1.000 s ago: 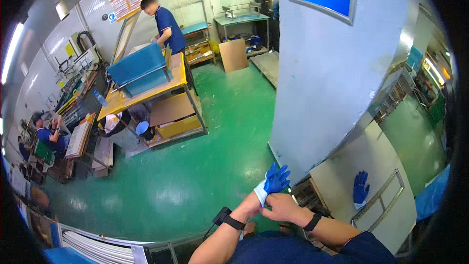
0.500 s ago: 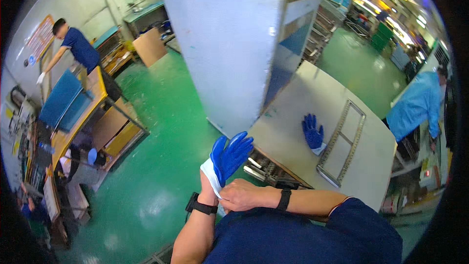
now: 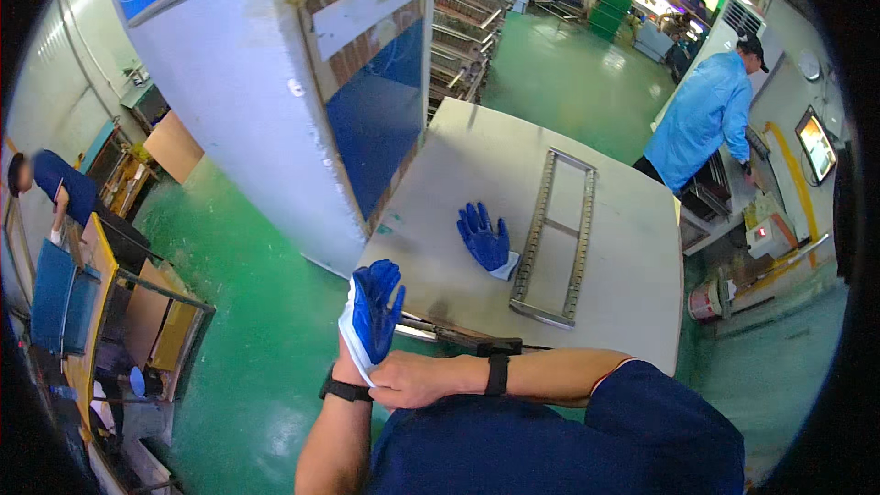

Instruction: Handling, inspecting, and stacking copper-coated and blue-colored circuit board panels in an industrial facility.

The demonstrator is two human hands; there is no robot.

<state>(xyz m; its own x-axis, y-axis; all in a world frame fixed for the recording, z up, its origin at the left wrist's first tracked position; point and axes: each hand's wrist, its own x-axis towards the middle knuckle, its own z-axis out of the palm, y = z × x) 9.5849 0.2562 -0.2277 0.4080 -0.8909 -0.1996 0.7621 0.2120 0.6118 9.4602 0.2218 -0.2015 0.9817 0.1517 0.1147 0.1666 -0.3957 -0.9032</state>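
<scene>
A blue-coated work glove (image 3: 374,301) with a white cuff covers my left hand (image 3: 378,316), raised in front of the table with the fingers stretched upward. My bare right hand (image 3: 412,379) pinches the glove's white cuff at the left wrist; its fingertips are partly hidden. A second blue glove (image 3: 486,236) lies flat on the pale table (image 3: 632,266), its fingers toward the far side. Close to its right rests a long metal frame (image 3: 583,238) with notched side rails and one crossbar.
A white pillar (image 3: 247,82) with a blue panel stands left of the table. Racks of metal parts (image 3: 458,27) are behind it. One person in light blue (image 3: 701,115) works at the far right; another in dark blue (image 3: 62,185) leans over a yellow-edged workbench (image 3: 105,257) at the left.
My view has turned right, bringing the table, loose glove and metal frame nearer the centre. My right hand still grips the cuff; the gloved fingers are closer together.
</scene>
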